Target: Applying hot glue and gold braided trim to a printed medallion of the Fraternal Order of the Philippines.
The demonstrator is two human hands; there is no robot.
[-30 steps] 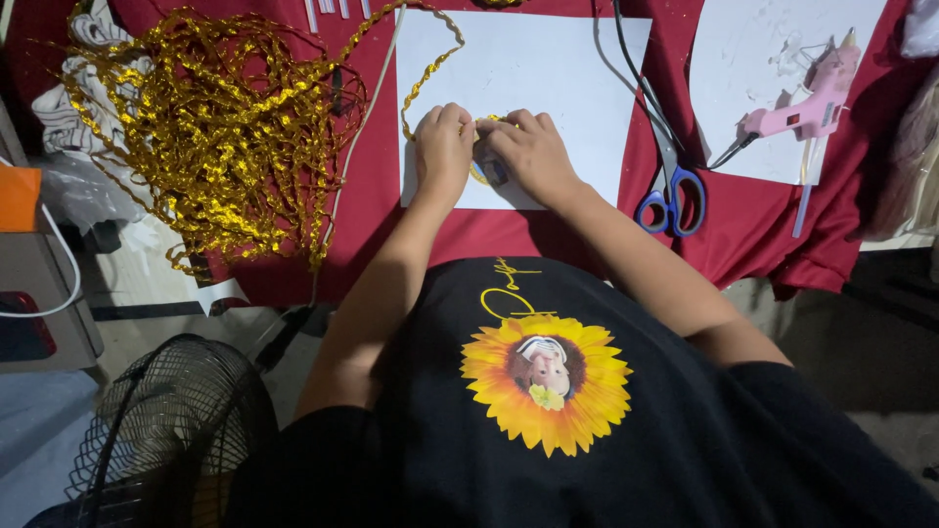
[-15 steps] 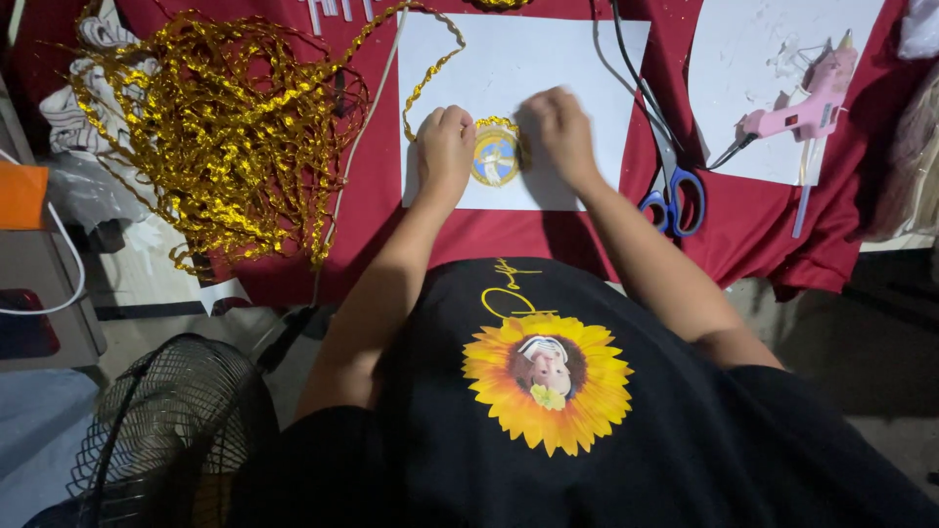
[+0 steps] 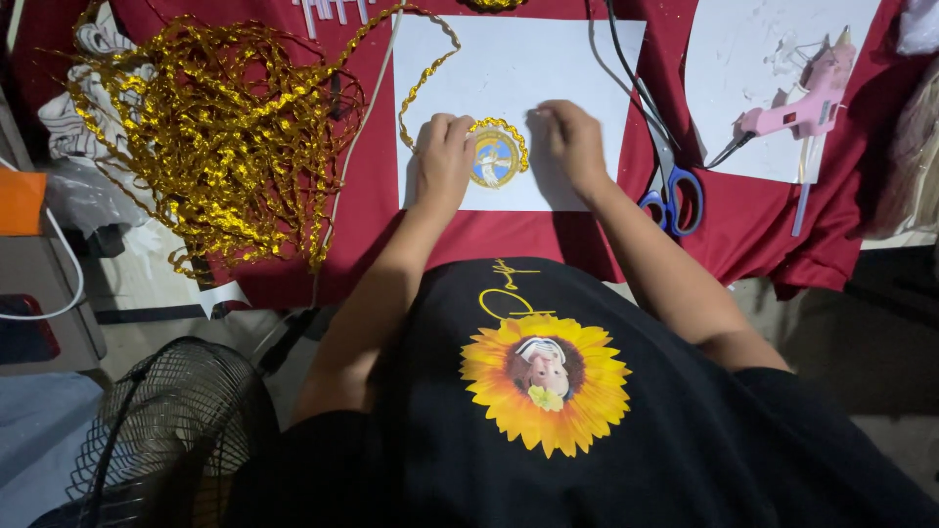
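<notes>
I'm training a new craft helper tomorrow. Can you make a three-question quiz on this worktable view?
1. True or false: the left hand and right hand both rest on the white paper sheet.
2. What edges the round badge between the hands?
A. gold ribbon trim
B. blue thread
C. nothing
3. Which tool lies nearer the right hand: the blue-handled scissors or the pink glue gun?

Key: 1 true; 2 A; 3 the blue-handled scissors.

Sharp, evenly lit table — dim edges
</notes>
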